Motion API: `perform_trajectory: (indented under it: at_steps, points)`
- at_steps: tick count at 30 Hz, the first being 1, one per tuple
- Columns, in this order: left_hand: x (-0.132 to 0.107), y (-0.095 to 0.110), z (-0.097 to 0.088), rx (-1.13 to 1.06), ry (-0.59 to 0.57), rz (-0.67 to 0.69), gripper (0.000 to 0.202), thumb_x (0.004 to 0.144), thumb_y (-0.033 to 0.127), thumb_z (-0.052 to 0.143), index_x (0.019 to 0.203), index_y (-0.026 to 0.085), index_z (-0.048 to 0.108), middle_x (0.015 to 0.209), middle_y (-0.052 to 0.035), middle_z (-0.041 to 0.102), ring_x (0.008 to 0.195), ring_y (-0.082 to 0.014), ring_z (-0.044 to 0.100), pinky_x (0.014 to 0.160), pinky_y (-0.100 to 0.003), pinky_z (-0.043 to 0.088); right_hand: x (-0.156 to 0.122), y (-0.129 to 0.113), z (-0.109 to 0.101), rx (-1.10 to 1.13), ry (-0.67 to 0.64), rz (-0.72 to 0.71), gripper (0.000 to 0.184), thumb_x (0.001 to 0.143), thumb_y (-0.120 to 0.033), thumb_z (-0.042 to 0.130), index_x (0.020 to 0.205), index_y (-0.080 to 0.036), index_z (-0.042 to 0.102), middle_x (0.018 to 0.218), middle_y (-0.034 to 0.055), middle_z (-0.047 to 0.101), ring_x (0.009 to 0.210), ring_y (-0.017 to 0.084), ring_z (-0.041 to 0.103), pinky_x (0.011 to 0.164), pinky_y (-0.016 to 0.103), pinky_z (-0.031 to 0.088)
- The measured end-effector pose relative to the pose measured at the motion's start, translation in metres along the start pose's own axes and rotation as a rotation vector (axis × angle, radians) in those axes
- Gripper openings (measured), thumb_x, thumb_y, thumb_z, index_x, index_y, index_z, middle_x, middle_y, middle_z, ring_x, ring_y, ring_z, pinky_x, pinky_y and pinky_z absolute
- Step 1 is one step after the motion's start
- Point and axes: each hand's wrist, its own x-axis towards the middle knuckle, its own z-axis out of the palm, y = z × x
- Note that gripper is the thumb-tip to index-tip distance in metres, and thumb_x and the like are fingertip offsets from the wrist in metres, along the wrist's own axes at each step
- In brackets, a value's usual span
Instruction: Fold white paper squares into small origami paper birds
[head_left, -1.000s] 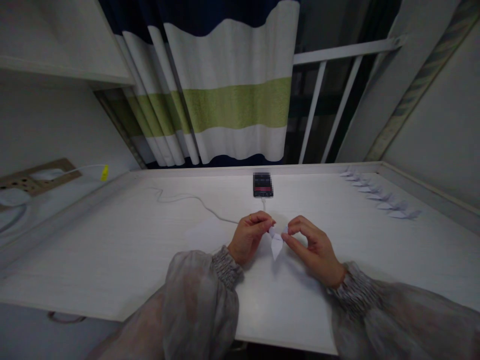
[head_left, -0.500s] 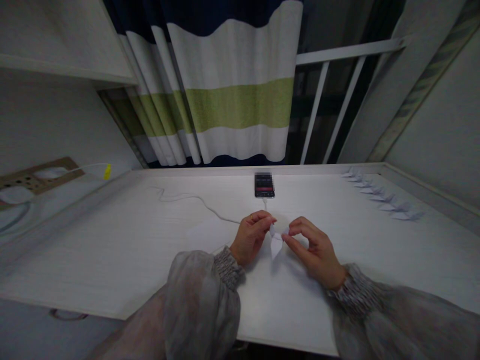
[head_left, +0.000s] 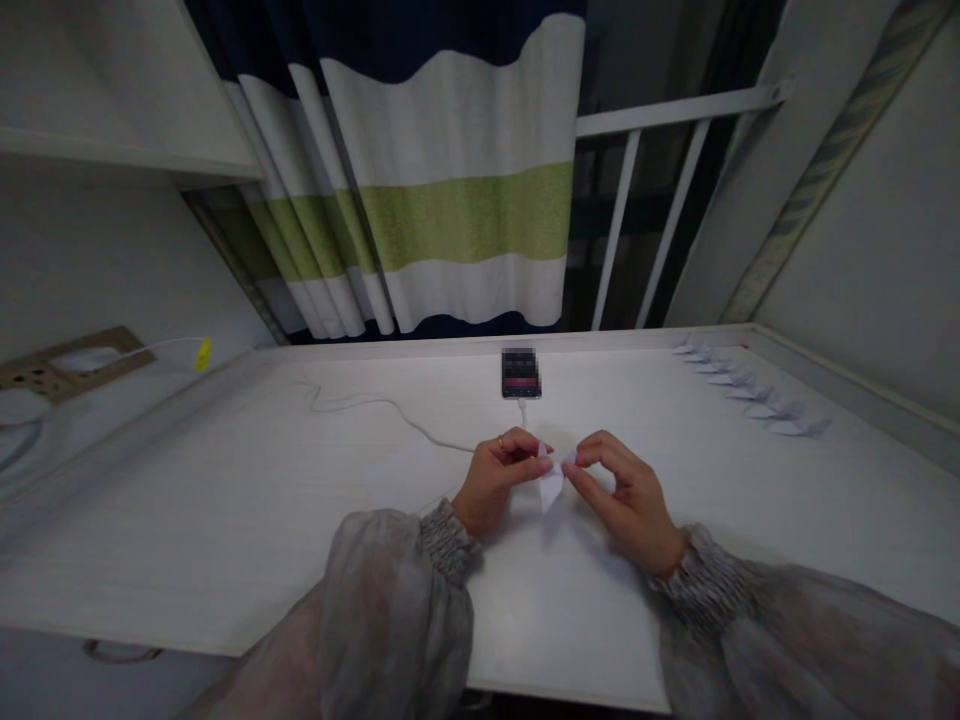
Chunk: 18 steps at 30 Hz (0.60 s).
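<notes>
Between both hands, above the white desk (head_left: 247, 530), is a small folded white paper figure (head_left: 551, 490), its pointed end hanging down toward me. My left hand (head_left: 496, 480), with a ring on one finger, pinches its left side, the thumb lying across the upper part. My right hand (head_left: 626, 495) grips the right tip of the same origami piece between thumb and index finger. The fingertips hide part of the folds. Under and beside my left forearm, white paper (head_left: 409, 470) lies flat on the desk.
A phone (head_left: 520, 373) lies at the back, with a white cable (head_left: 397, 405) running left. Several folded paper figures (head_left: 750, 390) stand in a row at the back right. At left is a power strip (head_left: 75, 362) on the wall. A curtain (head_left: 457, 200) hangs behind the desk.
My left thumb has shifted right and onto the paper's upper part, covering more of it. My right hand keeps its pinch. The whole view has shifted slightly.
</notes>
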Motion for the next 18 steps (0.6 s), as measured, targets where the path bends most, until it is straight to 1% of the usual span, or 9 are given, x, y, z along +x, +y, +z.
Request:
perform_trajectory:
  at_steps: [4, 8, 14, 18]
  points:
    - [0.002, -0.0028, -0.002, 0.033, 0.021, 0.031, 0.014, 0.054, 0.016, 0.071, 0.055, 0.012, 0.058, 0.059, 0.003, 0.05, 0.06, -0.0069, 0.045, 0.062, -0.023, 0.034, -0.0005, -0.0002, -0.0003, -0.004, 0.006, -0.012, 0.01, 0.077, -0.018, 0.052, 0.068, -0.02, 0.049, 0.069, 0.001, 0.05, 0.068, 0.015, 0.049, 0.063, 0.03, 0.039]
    - [0.0028, -0.0038, -0.0022, 0.035, 0.042, 0.029, 0.016, 0.053, 0.014, 0.071, 0.05, 0.012, 0.055, 0.056, 0.0046, 0.046, 0.055, -0.0051, 0.041, 0.057, -0.022, 0.032, -0.0015, 0.0006, -0.0008, 0.003, -0.01, -0.024, 0.01, 0.077, -0.017, 0.052, 0.068, -0.019, 0.048, 0.07, 0.0009, 0.049, 0.069, 0.014, 0.049, 0.064, 0.03, 0.039]
    - [0.0023, -0.0021, -0.0005, 0.0, 0.041, 0.035, 0.016, 0.051, 0.011, 0.071, 0.049, 0.013, 0.055, 0.057, 0.0049, 0.046, 0.055, -0.0048, 0.042, 0.057, -0.021, 0.033, -0.0017, 0.001, -0.0013, -0.003, -0.021, -0.033, 0.009, 0.077, -0.017, 0.052, 0.069, -0.02, 0.048, 0.069, 0.0006, 0.049, 0.069, 0.014, 0.049, 0.064, 0.03, 0.039]
    - [0.0024, -0.0028, -0.0016, -0.007, 0.041, 0.052, 0.015, 0.05, 0.012, 0.072, 0.049, 0.013, 0.056, 0.059, 0.004, 0.048, 0.058, -0.0056, 0.044, 0.058, -0.021, 0.034, -0.0007, 0.0009, -0.0033, 0.004, -0.045, -0.033, 0.007, 0.077, -0.019, 0.051, 0.071, -0.02, 0.05, 0.071, 0.0017, 0.05, 0.07, 0.015, 0.05, 0.065, 0.031, 0.04]
